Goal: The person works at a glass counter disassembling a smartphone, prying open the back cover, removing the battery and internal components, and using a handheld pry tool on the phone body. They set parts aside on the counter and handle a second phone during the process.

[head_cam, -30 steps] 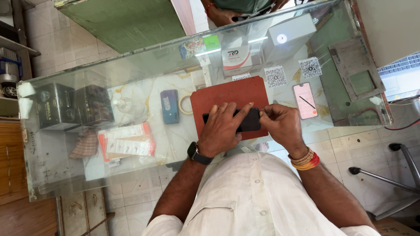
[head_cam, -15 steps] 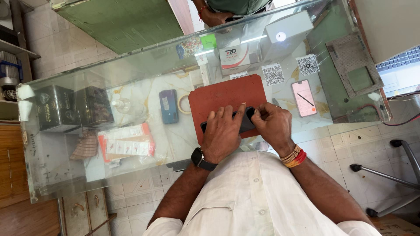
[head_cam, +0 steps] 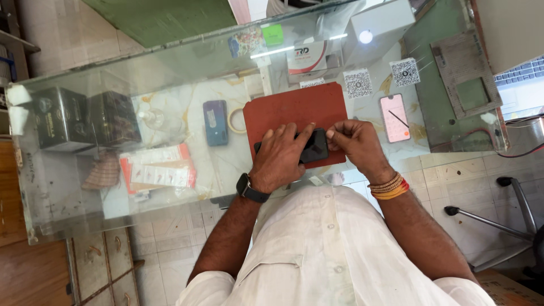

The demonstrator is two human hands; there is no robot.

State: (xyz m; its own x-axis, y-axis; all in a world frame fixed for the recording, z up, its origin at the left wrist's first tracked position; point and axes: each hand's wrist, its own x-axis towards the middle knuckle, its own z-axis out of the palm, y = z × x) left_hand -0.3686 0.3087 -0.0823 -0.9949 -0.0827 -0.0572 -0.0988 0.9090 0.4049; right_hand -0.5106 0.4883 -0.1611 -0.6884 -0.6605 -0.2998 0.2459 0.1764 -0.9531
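Both hands (head_cam: 314, 150) on glossy black phone (head_cam: 315, 148)

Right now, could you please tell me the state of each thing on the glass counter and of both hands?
Black phone: flat on the red mat, screen dark.
Left hand: pressed flat on it.
Right hand: pinching its right end.
Pink phone: screen lit, lying apart.
Blue case: lying flat, untouched.
Tape roll: flat beside the mat.
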